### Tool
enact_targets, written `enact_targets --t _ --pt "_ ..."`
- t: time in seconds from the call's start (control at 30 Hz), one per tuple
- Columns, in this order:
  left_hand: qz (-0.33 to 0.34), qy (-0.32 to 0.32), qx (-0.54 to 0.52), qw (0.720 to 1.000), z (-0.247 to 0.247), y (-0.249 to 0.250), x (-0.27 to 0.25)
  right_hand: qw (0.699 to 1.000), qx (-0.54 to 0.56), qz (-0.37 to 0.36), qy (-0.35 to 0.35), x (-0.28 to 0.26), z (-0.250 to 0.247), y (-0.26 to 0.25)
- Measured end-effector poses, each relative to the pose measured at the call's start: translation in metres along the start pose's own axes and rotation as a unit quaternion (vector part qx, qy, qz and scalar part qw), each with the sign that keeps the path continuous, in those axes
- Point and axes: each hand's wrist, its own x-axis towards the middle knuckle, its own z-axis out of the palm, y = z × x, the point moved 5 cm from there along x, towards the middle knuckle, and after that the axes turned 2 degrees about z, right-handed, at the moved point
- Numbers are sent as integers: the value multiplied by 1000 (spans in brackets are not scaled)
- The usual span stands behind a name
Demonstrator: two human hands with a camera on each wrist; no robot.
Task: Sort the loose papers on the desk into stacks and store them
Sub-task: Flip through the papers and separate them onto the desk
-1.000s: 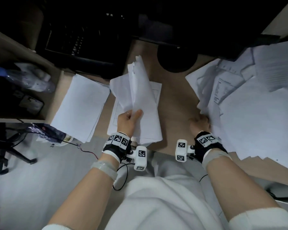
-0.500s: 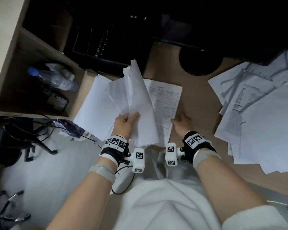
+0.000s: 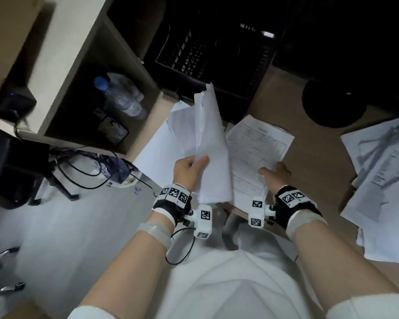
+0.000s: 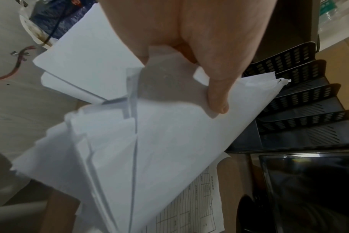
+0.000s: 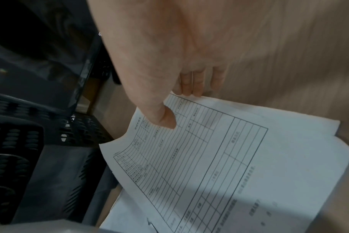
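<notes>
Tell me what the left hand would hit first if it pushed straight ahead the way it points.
Probably the black perforated plastic paper tray at the back of the wooden desk. The left hand holds a bundle of white paper sheets whose top edge would likely arrive first; depth is uncertain.

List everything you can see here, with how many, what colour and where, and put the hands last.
bundle of papers: one, white, held upright above the desk's near left edge
printed form: one, white with black table lines, topmost on the middle stack
blank stack: one, white, flat on the desk left of the form
loose papers: many, white with print, spread at the desk's right
paper tray: one, black, tiered, at the desk's back
water bottle: one, clear with blue cap, lying in the shelf at left
desk: one, light wood
left hand: grips the bundle
right hand: pinches the form's edge
</notes>
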Motion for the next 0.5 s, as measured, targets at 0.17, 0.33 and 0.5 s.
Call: enact_targets --t 0.17,0.33,0.5 --pt "-2 -32 -14 999 2 -1 4 999 46 -18 7 -8 -10 1" --pt "36 -68 -26 997 32 9 -5 995 56 -83 -8 -19 -24 -2" --pt "23 -91 -31 995 82 16 -21 985 86 -133 -72 -27 -46 -3"
